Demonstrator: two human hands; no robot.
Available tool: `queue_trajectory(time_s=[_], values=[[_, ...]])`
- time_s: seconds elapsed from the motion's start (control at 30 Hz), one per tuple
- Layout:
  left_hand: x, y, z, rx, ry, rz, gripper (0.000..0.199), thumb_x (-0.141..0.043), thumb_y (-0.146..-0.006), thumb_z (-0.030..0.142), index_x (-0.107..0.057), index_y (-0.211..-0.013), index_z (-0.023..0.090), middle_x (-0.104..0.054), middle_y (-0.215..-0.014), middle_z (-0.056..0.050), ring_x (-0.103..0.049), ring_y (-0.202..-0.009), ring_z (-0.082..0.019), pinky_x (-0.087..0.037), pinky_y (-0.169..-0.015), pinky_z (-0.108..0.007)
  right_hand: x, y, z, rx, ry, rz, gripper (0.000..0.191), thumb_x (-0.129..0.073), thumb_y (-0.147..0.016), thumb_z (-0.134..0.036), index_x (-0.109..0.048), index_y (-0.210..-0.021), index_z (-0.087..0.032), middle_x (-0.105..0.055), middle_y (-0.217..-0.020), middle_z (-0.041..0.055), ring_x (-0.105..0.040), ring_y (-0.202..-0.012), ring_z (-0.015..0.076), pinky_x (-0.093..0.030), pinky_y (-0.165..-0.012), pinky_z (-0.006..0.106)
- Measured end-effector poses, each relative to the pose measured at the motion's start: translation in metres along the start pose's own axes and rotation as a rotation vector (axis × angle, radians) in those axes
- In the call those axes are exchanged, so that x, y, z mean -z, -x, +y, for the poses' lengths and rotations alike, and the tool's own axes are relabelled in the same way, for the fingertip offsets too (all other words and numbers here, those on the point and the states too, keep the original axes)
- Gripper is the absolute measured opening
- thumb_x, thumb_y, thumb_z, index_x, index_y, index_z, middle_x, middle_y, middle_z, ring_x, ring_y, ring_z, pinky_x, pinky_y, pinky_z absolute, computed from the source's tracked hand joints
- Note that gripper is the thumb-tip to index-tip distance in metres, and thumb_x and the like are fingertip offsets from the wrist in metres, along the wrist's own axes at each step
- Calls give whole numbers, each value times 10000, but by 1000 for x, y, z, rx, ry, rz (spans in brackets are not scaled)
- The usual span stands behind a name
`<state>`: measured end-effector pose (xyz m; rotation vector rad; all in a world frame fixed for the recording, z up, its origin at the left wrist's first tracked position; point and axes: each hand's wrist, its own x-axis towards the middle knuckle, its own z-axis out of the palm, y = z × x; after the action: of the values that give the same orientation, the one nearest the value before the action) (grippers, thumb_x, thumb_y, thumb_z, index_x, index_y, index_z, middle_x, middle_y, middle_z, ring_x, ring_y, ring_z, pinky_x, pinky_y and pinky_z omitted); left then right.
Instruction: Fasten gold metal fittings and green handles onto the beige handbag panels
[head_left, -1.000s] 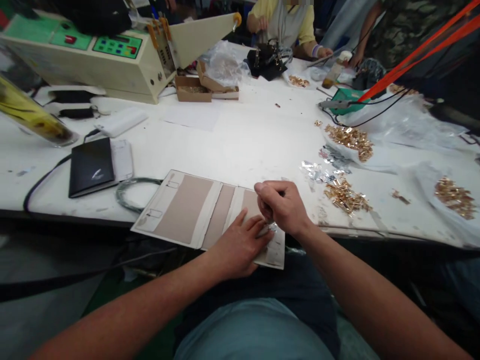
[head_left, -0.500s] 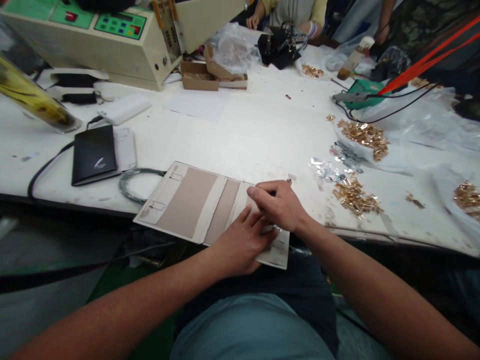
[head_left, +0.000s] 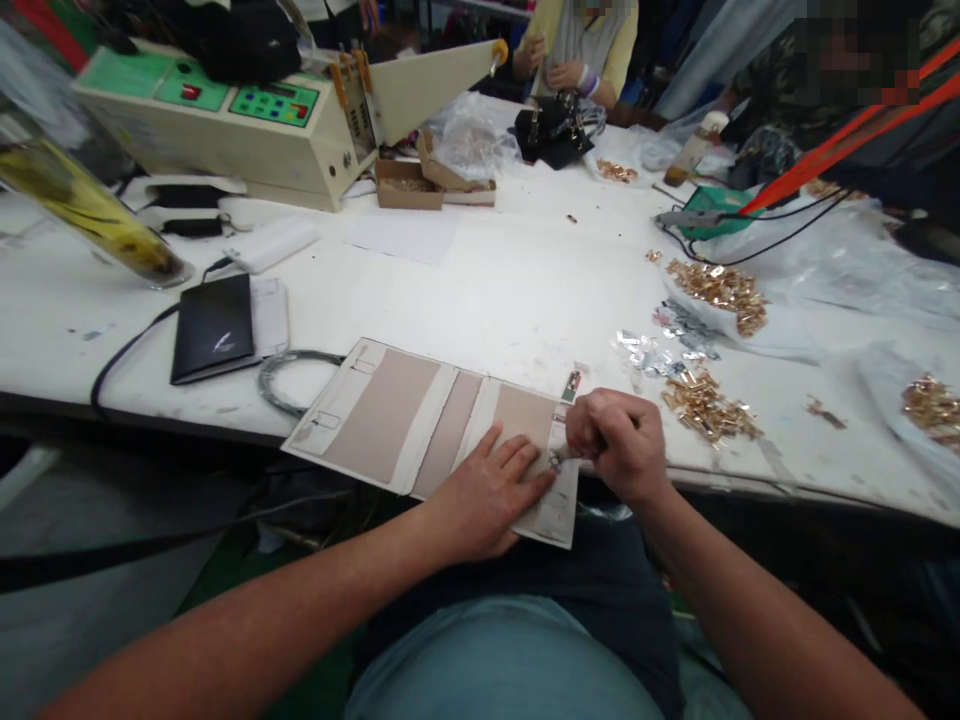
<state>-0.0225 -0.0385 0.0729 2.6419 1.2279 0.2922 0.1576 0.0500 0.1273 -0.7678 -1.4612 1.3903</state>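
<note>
An opened cover (head_left: 390,420) with beige panels, a white border and a spine strip lies along the table's front edge. My left hand (head_left: 487,490) rests on its right panel, fingers stretched out and a little apart. A small shiny metal piece (head_left: 556,461) shows by the left fingertips. At the panel's right edge, my right hand (head_left: 622,440) is closed in a fist, its fingers curled inward; what it holds, if anything, is hidden. Just above this hand, a small metal strip (head_left: 572,385) sticks out past the cover's top edge.
Piles of gold metal clips (head_left: 709,405) and silver plates (head_left: 649,350) lie on the right. A black notebook (head_left: 214,330), a coiled cable (head_left: 281,380) and a glass tube of yellow liquid (head_left: 90,215) are left. Behind stand a beige machine (head_left: 225,140) and a co-worker (head_left: 577,60).
My right hand has moved right and slightly down, off the panel's middle to its edge, uncovering the panel's upper part. My left hand stays in place. The view has tilted up slightly.
</note>
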Motion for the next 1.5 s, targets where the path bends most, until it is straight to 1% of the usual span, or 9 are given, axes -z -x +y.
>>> queue_trajectory(time_s=[0.23, 0.37, 0.47, 0.53, 0.63, 0.77, 0.9, 1.07, 1.5], values=[[-2, 6, 12, 48, -5, -26, 716, -660, -861, 257, -454, -1539, 154, -445, -1580, -222, -317, -1532, -406, -156, -1265, -669, -2, 6, 2, -35, 59, 46, 557, -640, -968, -518, -479, -532, -210, -442, -488, -13, -410, -452, 124, -355, -480, 294], [5, 11, 9, 105, 106, 160, 638, -509, -864, 82, -558, -1489, 201, -525, -1556, -147, -442, -1473, -362, -308, -1234, -611, 15, 18, -55, 62, -156, 42, 488, -632, -984, -441, -521, -572, -204, -418, -493, -16, -407, -444, 129, -338, -454, 287], [40, 11, 2, 252, 389, 393, 521, -444, -940, 103, -653, -1405, 208, -642, -1441, -98, -575, -1359, -294, -420, -1186, -476, 23, 48, -116, 197, -285, 2, 469, -657, -954, -469, -549, -576, -214, -382, -464, -15, -421, -435, 143, -382, -450, 296], [74, 12, 1, 453, 630, 523, 366, -509, -1015, 268, -727, -1302, 208, -728, -1292, -88, -649, -1250, -297, -472, -1130, -436, 22, 68, -138, 189, -275, -42, 492, -670, -929, -542, -573, -570, -220, -408, -454, -2, -440, -432, 153, -402, -447, 305], [124, 19, 7, 703, 1070, 685, 416, -723, -926, 471, -769, -1214, 174, -787, -1083, -102, -722, -1081, -334, -562, -987, -427, 12, 79, -139, 58, -65, -37, 414, -690, -919, -540, -697, -664, -214, -522, -498, 24, -487, -463, 155, -413, -459, 289], [158, 32, 27, 664, 1675, 724, 485, -839, -847, 348, -735, -1270, 136, -789, -1099, -142, -758, -1041, -335, -594, -973, -451, -9, 60, -130, 123, 367, 51, 276, -781, -856, -499, -845, -1002, -274, -777, -941, 77, -713, -844, 240, -578, -714, 317], [164, 40, 44, 566, 1906, 674, 414, -790, -894, 269, -734, -1264, 92, -767, -1166, -192, -745, -1104, -356, -564, -1055, -503, -22, 51, -137, 254, 430, 36, 402, -733, -900, -491, -781, -1257, -312, -769, -1035, 60, -696, -772, 205, -595, -679, 312], [161, 43, 50, 517, 2034, 660, 418, -764, -901, 242, -722, -1280, 69, -730, -1255, -214, -692, -1202, -392, -497, -1133, -552, -13, 56, -141, 165, 293, 186, 592, -724, -908, -542, -656, -1444, -300, -740, -1235, 101, -659, -658, 171, -505, -476, 263], [160, 40, 50, 669, 2197, 653, 400, -766, -838, 250, -775, -1167, 22, -750, -1198, -215, -701, -1175, -416, -495, -1125, -539, 6, 62, -144, 224, 298, 283, 490, -728, -905, -547, -739, -1334, -310, -758, -1081, 76, -500, -510, 103, -437, -414, 244]])
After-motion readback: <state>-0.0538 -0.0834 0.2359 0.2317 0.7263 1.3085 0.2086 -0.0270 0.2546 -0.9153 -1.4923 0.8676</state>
